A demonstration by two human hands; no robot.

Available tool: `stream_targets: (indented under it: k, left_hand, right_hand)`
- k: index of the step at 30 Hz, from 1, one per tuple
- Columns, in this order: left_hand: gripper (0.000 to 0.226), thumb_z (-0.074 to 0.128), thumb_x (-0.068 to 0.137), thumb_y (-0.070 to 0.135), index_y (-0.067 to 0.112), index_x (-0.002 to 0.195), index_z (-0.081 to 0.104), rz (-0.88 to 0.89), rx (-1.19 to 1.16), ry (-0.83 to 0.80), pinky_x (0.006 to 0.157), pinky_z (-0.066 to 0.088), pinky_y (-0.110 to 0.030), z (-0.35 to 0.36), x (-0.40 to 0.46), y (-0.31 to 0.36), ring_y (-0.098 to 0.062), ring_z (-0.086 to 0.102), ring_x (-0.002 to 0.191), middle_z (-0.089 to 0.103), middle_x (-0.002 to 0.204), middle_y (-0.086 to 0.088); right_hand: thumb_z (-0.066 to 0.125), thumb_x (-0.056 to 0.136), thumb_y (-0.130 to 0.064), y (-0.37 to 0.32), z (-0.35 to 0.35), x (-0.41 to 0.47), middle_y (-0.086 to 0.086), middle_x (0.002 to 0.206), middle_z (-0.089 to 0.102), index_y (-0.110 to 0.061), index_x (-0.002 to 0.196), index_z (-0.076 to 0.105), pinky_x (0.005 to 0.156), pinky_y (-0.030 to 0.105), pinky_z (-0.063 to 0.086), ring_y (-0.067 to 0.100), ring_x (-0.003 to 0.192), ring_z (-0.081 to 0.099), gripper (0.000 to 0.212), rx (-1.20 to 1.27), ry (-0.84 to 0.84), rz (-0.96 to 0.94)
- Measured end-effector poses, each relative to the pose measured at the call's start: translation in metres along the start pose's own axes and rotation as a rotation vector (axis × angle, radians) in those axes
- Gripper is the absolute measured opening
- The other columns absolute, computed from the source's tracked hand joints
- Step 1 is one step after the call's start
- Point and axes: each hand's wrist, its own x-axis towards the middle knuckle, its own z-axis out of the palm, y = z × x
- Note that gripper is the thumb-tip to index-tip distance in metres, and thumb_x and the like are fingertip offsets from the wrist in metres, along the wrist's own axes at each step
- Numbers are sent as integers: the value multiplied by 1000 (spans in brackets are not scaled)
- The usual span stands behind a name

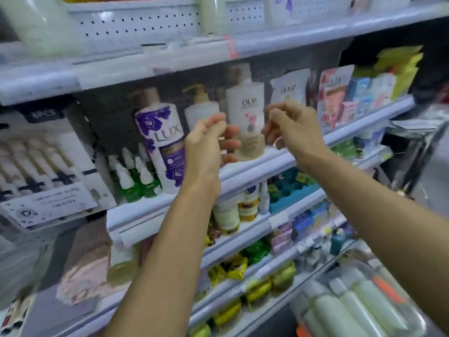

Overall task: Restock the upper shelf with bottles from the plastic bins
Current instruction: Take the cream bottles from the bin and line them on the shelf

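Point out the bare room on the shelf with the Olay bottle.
Free: the shelf edge between the Olay bottle and the Dove pouch, under the right hand. Crowded: left of the Olay, by the Lux bottle, pump bottle and left hand.

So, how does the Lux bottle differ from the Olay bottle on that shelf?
The Lux bottle is white with purple flowers; the Olay bottle is white fading to beige with a small pink motif. The Lux bottle leans, while the Olay bottle stands nearly upright. The Lux bottle stands clear of the hands; the Olay bottle stands between them. Both share one shelf.
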Motion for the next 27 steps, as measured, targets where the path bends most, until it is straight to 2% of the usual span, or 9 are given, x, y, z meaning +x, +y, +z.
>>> stream_targets:
  k: [3, 6, 11, 15, 19, 23, 27]
  left_hand:
    - [19, 50, 100, 10, 20, 93, 64, -133, 38, -101, 41, 43, -21, 21, -7, -36, -10, 58, 52, 69, 67, 5]
    - [14, 52, 101, 13, 19, 96, 64, -280, 57, -185, 41, 45, -20, 48, -14, -76, -9, 60, 51, 70, 67, 5]
    - [8, 56, 100, 18, 16, 100, 65, -459, 51, -199, 43, 47, -22, 88, -20, -146, -11, 62, 53, 71, 75, -1]
    - [13, 58, 100, 23, 15, 108, 63, -633, 59, -121, 47, 48, -23, 125, -28, -213, -11, 62, 55, 71, 76, 0]
    - [15, 56, 100, 19, 13, 112, 61, -808, 44, 13, 45, 47, -20, 149, -43, -283, -11, 61, 52, 69, 75, -2]
    - [10, 56, 99, 18, 13, 102, 64, -978, 43, 181, 47, 49, -22, 141, -72, -354, -11, 62, 49, 70, 63, 3]
    - [12, 58, 99, 16, 10, 91, 65, -1125, 46, 345, 43, 46, -21, 116, -113, -419, -14, 60, 53, 68, 68, -2]
  right_hand:
    - [49, 98, -10, 32, -32, -10, 7, 67, 64, -9, 100, 63, 40, 21, 37, 18, 48, 55, 15, -32, 6, 121]
    - [50, 98, -10, 63, -66, -16, 6, 69, 64, -7, 105, 64, 41, 21, 38, 12, 45, 54, 15, -85, 8, 242]
    - [51, 99, -12, 117, -122, -21, 6, 70, 63, -7, 104, 61, 42, 21, 38, 12, 47, 55, 12, -148, -64, 404]
    - [53, 99, -12, 174, -172, -20, 6, 69, 64, -9, 99, 62, 37, 16, 37, 9, 42, 56, 10, -172, -134, 566]
    - [57, 97, -17, 239, -208, -26, 4, 67, 66, -13, 89, 63, 38, 17, 39, 10, 43, 58, 10, -192, -226, 718]
    - [58, 97, -18, 306, -226, -53, 4, 63, 66, -12, 85, 63, 40, 19, 42, 12, 44, 60, 14, -185, -307, 898]
    - [57, 98, -16, 364, -231, -105, 8, 72, 65, -8, 93, 62, 44, 21, 46, 15, 51, 61, 11, -202, -408, 1075]
